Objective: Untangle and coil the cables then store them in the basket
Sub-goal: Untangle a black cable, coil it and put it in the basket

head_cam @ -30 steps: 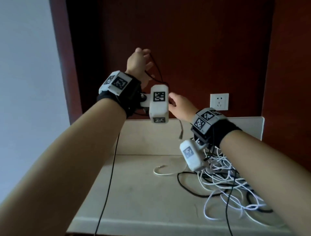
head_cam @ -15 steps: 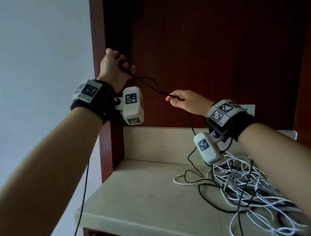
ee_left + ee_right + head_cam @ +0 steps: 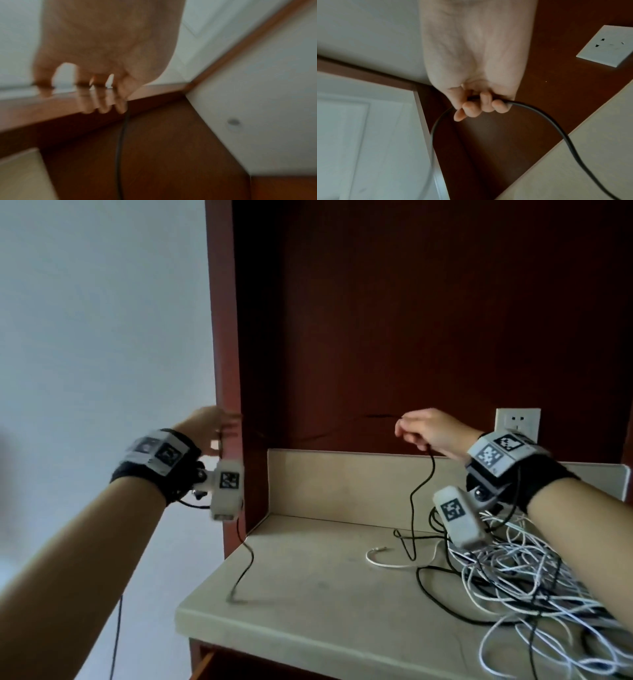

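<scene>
Both your hands are clamped on the black cable [image 3: 416,494] right now: your right hand [image 3: 430,430] has its fingers [image 3: 471,111] curled round it, plain in the right wrist view, and your left hand [image 3: 205,430], blurred with speed, grips the same line out past the cabinet's edge. And look at the change! A second ago those hands were close together and high; now they've swung wide apart and dropped lower, with the cable stretched between them across the dark panel. One end trails down from your left hand onto the countertop [image 3: 308,604], the other drops from your right hand to the counter. I'd judge you've pulled a good length of black cable free, but it's not coiled yet, and no basket shows in any view.

Now the room, biggest first. A pale wall [image 3: 102,337] fills the left. The dark red-brown cabinet [image 3: 411,320] frames the alcove. Below sits that beige countertop with its low backsplash [image 3: 342,481]. On its right side lies the tangled pile [image 3: 520,583] of white and black cables, still thoroughly knotted. A white wall socket [image 3: 517,424] sits behind your right wrist. Smallest of all, a white cable end [image 3: 376,551] pokes out alone from the pile.
</scene>
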Motion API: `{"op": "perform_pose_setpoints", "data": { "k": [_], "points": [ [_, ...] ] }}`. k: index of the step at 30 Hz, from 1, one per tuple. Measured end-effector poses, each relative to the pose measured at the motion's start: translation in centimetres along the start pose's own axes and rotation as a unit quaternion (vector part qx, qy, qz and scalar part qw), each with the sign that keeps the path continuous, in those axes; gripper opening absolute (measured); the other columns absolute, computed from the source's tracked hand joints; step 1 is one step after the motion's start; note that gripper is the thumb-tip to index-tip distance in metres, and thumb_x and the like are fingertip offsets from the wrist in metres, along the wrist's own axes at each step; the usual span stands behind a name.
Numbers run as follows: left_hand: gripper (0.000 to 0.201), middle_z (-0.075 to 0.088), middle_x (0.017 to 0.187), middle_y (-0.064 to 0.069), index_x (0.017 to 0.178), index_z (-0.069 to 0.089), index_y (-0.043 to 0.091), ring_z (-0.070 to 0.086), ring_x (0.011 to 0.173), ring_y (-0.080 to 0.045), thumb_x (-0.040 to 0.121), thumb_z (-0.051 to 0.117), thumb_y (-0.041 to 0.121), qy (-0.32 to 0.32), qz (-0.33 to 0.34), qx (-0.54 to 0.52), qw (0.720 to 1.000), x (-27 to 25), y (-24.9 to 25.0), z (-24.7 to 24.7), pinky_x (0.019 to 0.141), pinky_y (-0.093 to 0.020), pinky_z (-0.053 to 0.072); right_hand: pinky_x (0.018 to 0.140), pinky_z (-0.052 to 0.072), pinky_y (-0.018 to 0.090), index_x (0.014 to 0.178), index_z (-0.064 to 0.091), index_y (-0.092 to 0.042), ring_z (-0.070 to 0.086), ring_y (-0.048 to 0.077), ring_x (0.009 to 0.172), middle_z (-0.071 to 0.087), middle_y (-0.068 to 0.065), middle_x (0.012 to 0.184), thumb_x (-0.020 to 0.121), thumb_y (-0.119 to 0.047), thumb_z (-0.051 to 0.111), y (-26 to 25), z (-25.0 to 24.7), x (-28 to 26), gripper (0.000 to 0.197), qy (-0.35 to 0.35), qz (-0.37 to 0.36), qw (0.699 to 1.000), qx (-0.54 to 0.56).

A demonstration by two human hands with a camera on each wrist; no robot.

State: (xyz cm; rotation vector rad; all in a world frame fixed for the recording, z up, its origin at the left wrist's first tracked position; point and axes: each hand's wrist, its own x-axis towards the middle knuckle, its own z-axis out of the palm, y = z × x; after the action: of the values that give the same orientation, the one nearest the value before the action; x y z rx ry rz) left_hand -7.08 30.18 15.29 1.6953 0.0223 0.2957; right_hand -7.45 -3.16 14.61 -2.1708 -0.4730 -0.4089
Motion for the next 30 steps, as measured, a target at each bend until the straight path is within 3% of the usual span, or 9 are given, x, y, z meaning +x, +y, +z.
{"op": "perform_pose_setpoints", "data": {
  "k": [2, 5, 7, 9, 12, 17, 22, 26, 30],
  "points": [
    [0.022, 0.052, 0.114, -0.012, 0.113, 0.056, 0.003, 0.052, 0.097, -0.021, 0.098, 0.042, 0.012, -0.020, -0.001, 0.185, 0.983, -1.6, -0.3, 1.9, 0.086, -0.040, 0.039, 0.047, 0.022, 0.019, 0.074, 0.052, -0.009, 0.030, 0.007, 0.049, 0.036, 0.002, 0.061, 0.099, -0.006, 0.034, -1.0, 0.4, 0.1, 0.032, 0.031, 0.001, 0.997, 0.077],
    [0.041, 0.048, 0.135, -0.011, 0.138, 0.041, 0.005, 0.047, 0.118, -0.021, 0.101, 0.038, 0.020, -0.100, 0.108, 0.226, 0.963, -3.7, 0.8, 6.3, 0.081, -0.022, 0.038, 0.048, 0.022, 0.018, 0.080, 0.055, -0.009, 0.031, 0.002, 0.046, 0.037, 0.001, 0.063, 0.098, -0.001, 0.032, -3.3, 1.5, 0.4, 0.031, 0.015, -0.030, 0.990, 0.138],
    [0.040, 0.056, 0.124, -0.005, 0.133, 0.047, 0.008, 0.051, 0.111, -0.015, 0.102, 0.034, 0.029, -0.156, 0.157, 0.215, 0.951, -4.8, 2.0, 9.0, 0.071, -0.014, 0.039, 0.050, 0.023, 0.019, 0.087, 0.055, -0.010, 0.035, 0.001, 0.044, 0.042, 0.001, 0.064, 0.097, 0.003, 0.030, -4.8, 2.5, 0.5, 0.030, 0.005, -0.050, 0.987, 0.155],
    [0.034, 0.065, 0.092, 0.002, 0.107, 0.059, 0.011, 0.057, 0.085, -0.011, 0.102, 0.032, 0.030, -0.179, 0.169, 0.195, 0.949, -5.5, 3.0, 11.0, 0.065, -0.020, 0.035, 0.051, 0.026, 0.020, 0.098, 0.050, -0.011, 0.037, 0.005, 0.049, 0.047, 0.002, 0.067, 0.095, 0.005, 0.030, -5.8, 3.0, 0.5, 0.027, 0.025, -0.057, 0.984, 0.164],
    [0.036, 0.037, 0.043, 0.012, 0.065, 0.046, 0.018, 0.033, 0.043, -0.006, 0.099, 0.038, 0.025, -0.189, 0.132, 0.058, 0.971, -5.3, 4.0, 11.8, 0.060, -0.024, 0.032, 0.052, 0.027, 0.022, 0.106, 0.045, -0.011, 0.034, 0.009, 0.053, 0.048, 0.005, 0.069, 0.093, 0.004, 0.034, -5.8, 2.8, -0.1, 0.022, 0.053, -0.047, 0.983, 0.171],
    [0.036, 0.026, 0.045, 0.009, 0.059, 0.036, 0.021, 0.020, 0.049, -0.009, 0.094, 0.030, 0.023, -0.179, 0.071, -0.226, 0.955, -4.4, 5.3, 10.2, 0.057, -0.027, 0.027, 0.055, 0.031, 0.022, 0.085, 0.054, -0.011, 0.032, 0.008, 0.049, 0.039, 0.001, 0.060, 0.100, -0.007, 0.032, -3.4, 2.4, -2.6, 0.027, -0.063, 0.005, 0.990, 0.127],
    [0.034, 0.043, 0.048, 0.013, 0.067, 0.045, 0.023, 0.039, 0.056, -0.006, 0.099, 0.033, 0.026, -0.133, 0.072, -0.323, 0.934, -4.9, 5.7, 12.0, 0.062, -0.028, 0.028, 0.055, 0.036, 0.021, 0.098, 0.054, -0.010, 0.037, 0.007, 0.049, 0.047, 0.000, 0.068, 0.101, -0.008, 0.030, -2.4, 4.9, -3.8, 0.023, -0.082, -0.001, 0.982, 0.169],
    [0.028, 0.049, 0.068, 0.009, 0.069, 0.044, 0.022, 0.049, 0.073, -0.013, 0.097, 0.036, 0.024, -0.143, 0.094, -0.396, 0.902, -5.9, 7.5, 13.0, 0.071, -0.032, 0.029, 0.053, 0.043, 0.022, 0.108, 0.053, -0.011, 0.045, 0.010, 0.058, 0.055, -0.002, 0.079, 0.100, -0.009, 0.035, -1.6, 7.6, -4.2, 0.020, -0.130, -0.003, 0.976, 0.176],
    [0.021, 0.055, 0.081, 0.002, 0.077, 0.046, 0.023, 0.058, 0.080, -0.019, 0.097, 0.038, 0.021, -0.156, 0.101, -0.458, 0.869, -5.9, 8.8, 12.3, 0.074, -0.045, 0.041, 0.056, 0.035, 0.016, 0.092, 0.057, -0.021, 0.041, 0.005, 0.061, 0.063, -0.018, 0.072, 0.099, -0.010, 0.035, -0.6, 8.4, -5.5, 0.026, -0.166, -0.046, 0.975, 0.141]
  ]
}}
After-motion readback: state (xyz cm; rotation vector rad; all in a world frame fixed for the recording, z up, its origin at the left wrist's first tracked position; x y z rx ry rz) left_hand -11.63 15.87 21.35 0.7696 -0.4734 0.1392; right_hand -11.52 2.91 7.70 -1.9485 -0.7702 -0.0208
